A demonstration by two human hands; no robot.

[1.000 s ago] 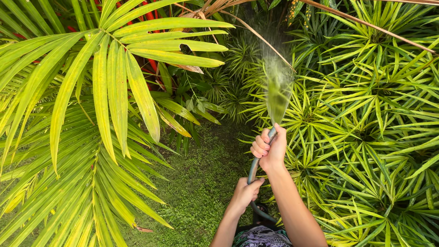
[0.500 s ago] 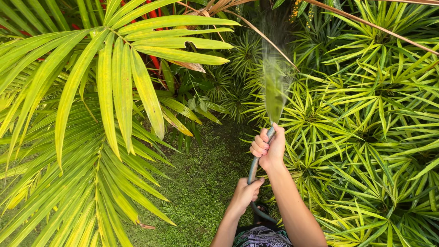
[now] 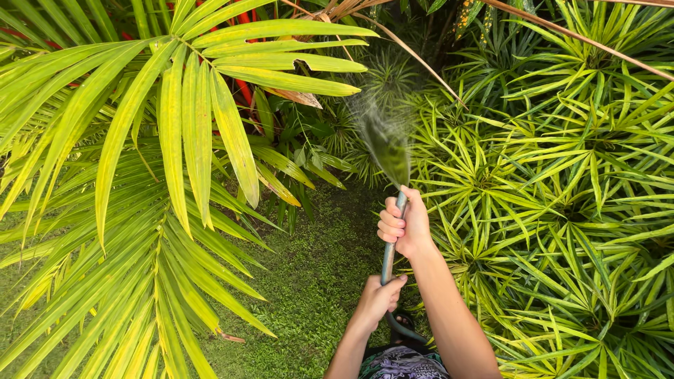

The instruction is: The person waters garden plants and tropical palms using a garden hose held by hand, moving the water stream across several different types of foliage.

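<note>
A grey-green garden hose (image 3: 388,256) runs up from low in the head view. My right hand (image 3: 403,223) grips it near its tip, thumb over the end. My left hand (image 3: 379,298) holds the hose lower down, close to my body. A fan of water spray (image 3: 382,137) shoots from the hose tip toward the dark plants at the back. The hose curves behind my right forearm near the bottom edge.
A large palm frond (image 3: 140,175) with yellow-green leaflets fills the left side. Dense spiky-leaved shrubs (image 3: 562,196) crowd the right. Short mossy grass (image 3: 309,281) lies between them. Red stems (image 3: 242,88) show behind the palm at the top.
The spray has swung from pointing up and right to up and left. My hands stay on the hose, shifted slightly left in view.
</note>
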